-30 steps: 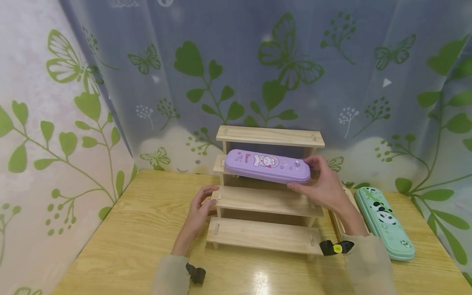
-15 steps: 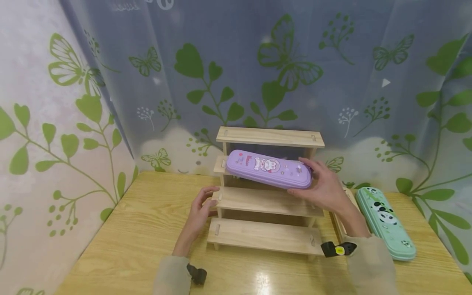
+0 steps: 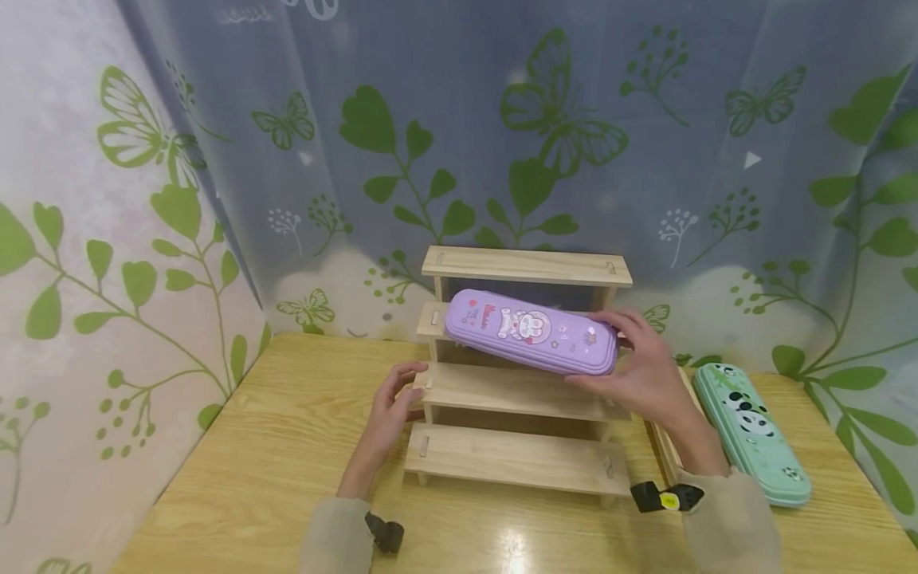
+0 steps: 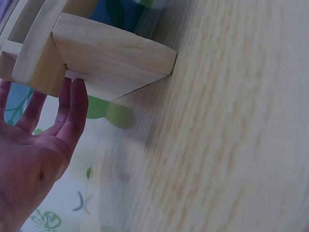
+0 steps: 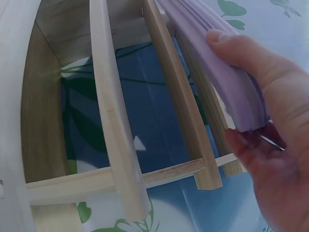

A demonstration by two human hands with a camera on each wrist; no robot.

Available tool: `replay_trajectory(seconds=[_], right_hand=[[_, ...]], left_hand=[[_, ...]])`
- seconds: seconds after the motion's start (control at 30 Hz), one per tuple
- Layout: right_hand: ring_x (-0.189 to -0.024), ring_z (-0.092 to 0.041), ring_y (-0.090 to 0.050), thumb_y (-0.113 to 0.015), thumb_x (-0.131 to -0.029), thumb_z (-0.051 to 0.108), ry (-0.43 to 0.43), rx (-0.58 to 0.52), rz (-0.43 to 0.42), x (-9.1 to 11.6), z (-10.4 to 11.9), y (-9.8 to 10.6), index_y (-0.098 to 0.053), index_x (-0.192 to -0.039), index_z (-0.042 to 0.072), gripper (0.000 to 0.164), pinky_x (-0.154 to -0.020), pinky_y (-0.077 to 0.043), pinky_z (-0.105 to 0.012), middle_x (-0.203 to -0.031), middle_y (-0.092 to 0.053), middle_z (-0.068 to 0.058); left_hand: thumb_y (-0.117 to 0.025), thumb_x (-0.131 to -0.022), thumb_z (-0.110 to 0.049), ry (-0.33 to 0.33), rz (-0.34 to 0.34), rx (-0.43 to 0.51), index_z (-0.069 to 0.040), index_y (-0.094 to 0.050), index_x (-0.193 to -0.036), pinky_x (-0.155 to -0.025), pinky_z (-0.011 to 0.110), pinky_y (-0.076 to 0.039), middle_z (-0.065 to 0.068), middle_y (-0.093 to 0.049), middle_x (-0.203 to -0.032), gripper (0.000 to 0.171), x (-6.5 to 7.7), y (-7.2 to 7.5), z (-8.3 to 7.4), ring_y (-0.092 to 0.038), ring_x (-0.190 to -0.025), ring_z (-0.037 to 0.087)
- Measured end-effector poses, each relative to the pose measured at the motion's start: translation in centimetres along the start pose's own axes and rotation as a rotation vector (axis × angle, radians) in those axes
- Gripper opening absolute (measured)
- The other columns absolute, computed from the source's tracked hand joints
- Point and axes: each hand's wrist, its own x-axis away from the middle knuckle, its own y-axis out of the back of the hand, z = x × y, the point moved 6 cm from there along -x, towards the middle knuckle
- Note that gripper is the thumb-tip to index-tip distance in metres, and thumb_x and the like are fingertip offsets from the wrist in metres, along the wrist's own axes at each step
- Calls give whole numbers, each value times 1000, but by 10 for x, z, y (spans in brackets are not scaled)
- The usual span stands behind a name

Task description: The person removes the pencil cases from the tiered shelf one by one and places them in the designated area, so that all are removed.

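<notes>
A purple pencil case [image 3: 534,331] with a cartoon rabbit on its lid slants across the upper tiers of a stepped wooden shelf [image 3: 519,458]. My right hand [image 3: 649,367] grips the case's right end, thumb along the front edge and fingers behind. In the right wrist view, the case [image 5: 217,72] is between the thumb and fingers. Its left end overlaps the second tier from the top; contact there cannot be told. At the shelf's left side, my left hand [image 3: 387,402] holds the end of a middle board. In the left wrist view, its fingertips touch the shelf wood [image 4: 111,53] from below.
To the right lies a green pencil case [image 3: 753,434] with pandas on it, alongside a wooden piece [image 3: 667,450] partly hidden by my right arm. Everything stands on a wood-grain table [image 3: 287,414]. A patterned curtain [image 3: 459,119] hangs close behind the shelf.
My right hand has shifted a little right and toward me with the purple pencil case, whose right end has dropped lower in view. My left hand has stayed at the shelf.
</notes>
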Motion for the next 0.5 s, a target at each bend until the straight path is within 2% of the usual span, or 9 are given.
replay_trajectory(seconds=[0.2, 0.5], right_hand=[[-110, 3, -49, -102, -51, 8, 57, -7, -119, 8, 2, 7, -64, -131, 5, 89, -92, -41, -2, -130, -60, -11], [-111, 5, -53, -100, -48, -3, 104, -88, -226, 21, 3, 18, -65, -127, 1, 88, -90, -46, -3, -130, -61, -13]], left_hand=[[-47, -100, -5, 8, -6, -4, -8, -54, -136, -83, 47, -62, 18, -53, -143, 36, 1, -1, 0, -63, -106, 22], [-47, -99, -5, 5, -9, 9, -7, -54, -136, -84, 47, -62, 20, -53, -142, 37, 1, -1, -1, -63, -105, 23]])
